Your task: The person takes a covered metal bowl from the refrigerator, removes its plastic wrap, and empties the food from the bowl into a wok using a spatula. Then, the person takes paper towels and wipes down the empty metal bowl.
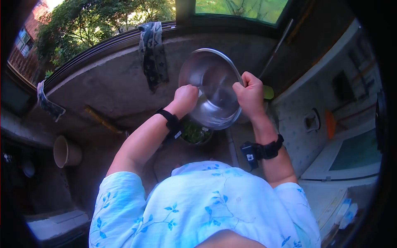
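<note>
A shiny metal basin (215, 78) is held up in front of me, tilted so that its inside faces me. My left hand (186, 98) is closed on its left rim, fingers curled in a fist. On the opposite side, my right hand (251, 94) grips the rim with the thumb over the edge. The inside looks wet near the bottom, and I cannot make out any contents. Below the basin, partly covered by it, sits a container of green leafy vegetables (194, 133).
A patterned cloth (154, 56) hangs from the window ledge, and a second cloth (50, 103) hangs farther left. A beige bucket (67, 152) stands at the left. A yellowish pole (102, 119) leans by the wall. Right of me is a white cabinet (351, 155).
</note>
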The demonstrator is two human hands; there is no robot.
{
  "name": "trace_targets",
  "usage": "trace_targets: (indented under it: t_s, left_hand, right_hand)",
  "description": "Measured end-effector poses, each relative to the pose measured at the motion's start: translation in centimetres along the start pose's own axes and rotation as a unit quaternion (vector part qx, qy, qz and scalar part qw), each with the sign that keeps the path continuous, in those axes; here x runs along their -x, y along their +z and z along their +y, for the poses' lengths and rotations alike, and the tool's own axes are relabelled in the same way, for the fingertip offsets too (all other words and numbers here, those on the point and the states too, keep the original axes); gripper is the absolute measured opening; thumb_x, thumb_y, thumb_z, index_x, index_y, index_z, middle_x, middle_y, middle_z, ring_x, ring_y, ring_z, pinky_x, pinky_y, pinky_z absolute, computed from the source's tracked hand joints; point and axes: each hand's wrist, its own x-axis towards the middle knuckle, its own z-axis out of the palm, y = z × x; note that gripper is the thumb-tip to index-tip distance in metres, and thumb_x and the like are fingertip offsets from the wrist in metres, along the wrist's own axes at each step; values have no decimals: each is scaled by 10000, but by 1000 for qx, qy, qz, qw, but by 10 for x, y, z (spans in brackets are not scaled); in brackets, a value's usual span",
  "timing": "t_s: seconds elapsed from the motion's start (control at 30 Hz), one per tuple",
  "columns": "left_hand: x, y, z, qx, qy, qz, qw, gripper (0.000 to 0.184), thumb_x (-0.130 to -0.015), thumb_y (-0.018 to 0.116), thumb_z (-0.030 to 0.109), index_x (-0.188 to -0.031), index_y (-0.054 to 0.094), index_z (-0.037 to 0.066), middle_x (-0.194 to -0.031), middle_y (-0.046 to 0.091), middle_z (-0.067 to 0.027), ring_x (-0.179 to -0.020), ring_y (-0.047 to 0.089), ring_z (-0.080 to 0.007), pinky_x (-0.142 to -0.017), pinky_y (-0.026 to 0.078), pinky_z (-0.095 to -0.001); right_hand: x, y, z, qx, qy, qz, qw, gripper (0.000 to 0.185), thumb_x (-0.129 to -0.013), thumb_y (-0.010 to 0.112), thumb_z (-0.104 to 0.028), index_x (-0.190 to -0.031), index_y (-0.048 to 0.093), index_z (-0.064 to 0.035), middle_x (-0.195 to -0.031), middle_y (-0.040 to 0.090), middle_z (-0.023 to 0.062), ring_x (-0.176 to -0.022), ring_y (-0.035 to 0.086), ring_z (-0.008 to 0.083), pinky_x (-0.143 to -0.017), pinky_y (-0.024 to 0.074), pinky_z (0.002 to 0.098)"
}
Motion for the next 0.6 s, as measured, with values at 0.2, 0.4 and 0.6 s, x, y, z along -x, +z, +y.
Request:
trace_targets:
  t_s: [0.2,0.4,0.6]
  left_hand:
    - [4,17,16,99,-4,-37,994,136,-645,523,31,-722,634,12,-766,617,-173,-757,601,-328,-674,487,-387]
    - [11,40,34,263,-23,-68,962,180,-635,534,25,-764,655,54,-764,623,-157,-761,600,-314,-684,470,-363]
    - [13,26,53,461,-46,-130,877,130,-709,538,38,-813,603,-3,-645,570,-51,-595,551,-134,-549,446,-257]
  right_hand:
    - [0,8,2,21,-21,10,999,216,-619,515,-3,-547,312,-28,-466,269,64,-441,279,99,-410,281,284]
    - [9,19,9,51,-34,18,998,179,-626,516,-12,-556,351,-23,-466,303,102,-417,287,162,-413,300,296]
    - [19,29,17,57,-30,9,998,168,-639,538,-31,-560,390,-24,-473,373,122,-406,367,220,-421,341,320]
